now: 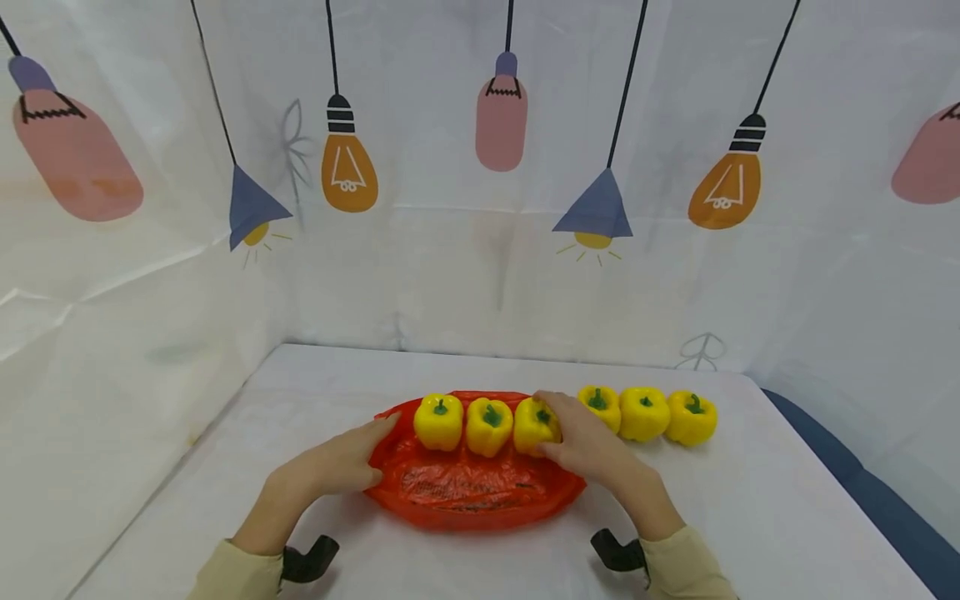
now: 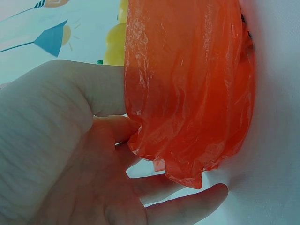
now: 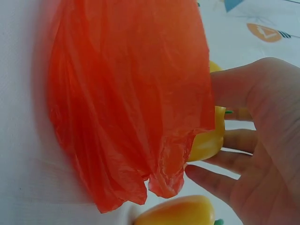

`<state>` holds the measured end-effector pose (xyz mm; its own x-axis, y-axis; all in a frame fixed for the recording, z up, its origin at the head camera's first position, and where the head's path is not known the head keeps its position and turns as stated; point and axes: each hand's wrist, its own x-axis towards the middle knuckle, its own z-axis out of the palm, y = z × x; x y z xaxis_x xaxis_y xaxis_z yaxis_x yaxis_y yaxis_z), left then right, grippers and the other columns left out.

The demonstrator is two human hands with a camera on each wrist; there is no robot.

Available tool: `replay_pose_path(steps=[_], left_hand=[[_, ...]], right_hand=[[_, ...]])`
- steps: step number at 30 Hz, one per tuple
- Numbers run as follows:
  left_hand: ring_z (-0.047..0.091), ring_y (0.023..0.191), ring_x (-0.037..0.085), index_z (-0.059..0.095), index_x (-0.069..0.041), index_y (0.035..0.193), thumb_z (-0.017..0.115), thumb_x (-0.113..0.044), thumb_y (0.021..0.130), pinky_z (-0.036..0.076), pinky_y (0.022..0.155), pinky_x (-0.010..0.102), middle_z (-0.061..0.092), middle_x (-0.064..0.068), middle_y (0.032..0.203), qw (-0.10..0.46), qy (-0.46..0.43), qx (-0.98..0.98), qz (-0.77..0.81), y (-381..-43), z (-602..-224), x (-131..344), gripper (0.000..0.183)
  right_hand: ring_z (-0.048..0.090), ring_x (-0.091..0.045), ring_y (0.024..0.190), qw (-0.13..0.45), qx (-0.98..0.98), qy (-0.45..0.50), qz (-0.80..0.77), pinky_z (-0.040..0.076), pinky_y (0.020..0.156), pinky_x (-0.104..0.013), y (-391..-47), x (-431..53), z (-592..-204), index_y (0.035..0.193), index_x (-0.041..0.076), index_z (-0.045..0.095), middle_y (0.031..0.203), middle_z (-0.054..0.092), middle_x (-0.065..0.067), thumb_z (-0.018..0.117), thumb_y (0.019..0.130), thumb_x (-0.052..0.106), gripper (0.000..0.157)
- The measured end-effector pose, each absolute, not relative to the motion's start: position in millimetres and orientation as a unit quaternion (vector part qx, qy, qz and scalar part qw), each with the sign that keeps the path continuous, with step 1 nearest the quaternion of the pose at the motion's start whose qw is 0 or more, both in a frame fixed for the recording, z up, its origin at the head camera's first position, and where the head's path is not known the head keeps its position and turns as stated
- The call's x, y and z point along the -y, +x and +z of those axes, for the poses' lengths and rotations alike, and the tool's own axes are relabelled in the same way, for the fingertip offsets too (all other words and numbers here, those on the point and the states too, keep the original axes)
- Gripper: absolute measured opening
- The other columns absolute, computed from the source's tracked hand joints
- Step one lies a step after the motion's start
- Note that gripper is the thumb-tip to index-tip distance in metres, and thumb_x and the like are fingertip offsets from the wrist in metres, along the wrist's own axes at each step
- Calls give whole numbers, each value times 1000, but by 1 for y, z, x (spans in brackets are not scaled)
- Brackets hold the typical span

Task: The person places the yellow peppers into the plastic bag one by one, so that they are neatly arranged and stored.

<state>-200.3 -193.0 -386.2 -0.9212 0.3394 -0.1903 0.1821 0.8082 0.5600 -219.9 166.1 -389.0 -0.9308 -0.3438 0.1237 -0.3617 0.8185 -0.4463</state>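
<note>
The red plastic bag (image 1: 472, 492) sits mid-table, film crinkly and thin, so I'd expect it light, floppy and kinda slippery; pinch a doubled edge. Three yellow peppers (image 1: 489, 427) line its far part, in or on it I can't tell. They look glossy, probably firm but bruisable, so cup the sides, not the stem. Right hand (image 1: 592, 437) curls round the rightmost one; left hand (image 1: 345, 462) spreads wide at the bag's left end. Three more peppers (image 1: 645, 414) wait farther right on the table (image 1: 750, 500).
</note>
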Motion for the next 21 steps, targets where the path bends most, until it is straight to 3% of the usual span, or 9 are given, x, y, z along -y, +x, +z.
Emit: replay_pose_path(steps=[8, 15, 21], left_hand=[[32, 148, 37, 34, -6, 154, 65, -7, 83, 30, 117, 62, 39, 11, 158, 139, 142, -941, 275, -201, -386, 193, 78], [30, 149, 37, 32, -5, 155, 65, -7, 83, 29, 118, 61, 38, 12, 159, 138, 146, -940, 276, -201, -385, 193, 79], [31, 149, 36, 32, -6, 155, 66, -7, 83, 32, 116, 62, 37, 11, 160, 145, 139, -938, 281, -200, -385, 192, 80]], right_hand=[[51, -28, 134, 23, 961, 178, 210, 47, 108, -54, -216, -171, -378, 153, 26, 35, 152, 46, -5, 75, 87, 27, 78], [50, -35, 133, 49, 963, 177, 199, 49, 103, -58, -219, -190, -365, 153, 21, 37, 150, 47, -12, 75, 85, 21, 77], [46, -39, 134, 36, 968, 148, 199, 45, 105, -62, -226, -211, -365, 153, 18, 37, 152, 44, -14, 71, 86, 17, 75]])
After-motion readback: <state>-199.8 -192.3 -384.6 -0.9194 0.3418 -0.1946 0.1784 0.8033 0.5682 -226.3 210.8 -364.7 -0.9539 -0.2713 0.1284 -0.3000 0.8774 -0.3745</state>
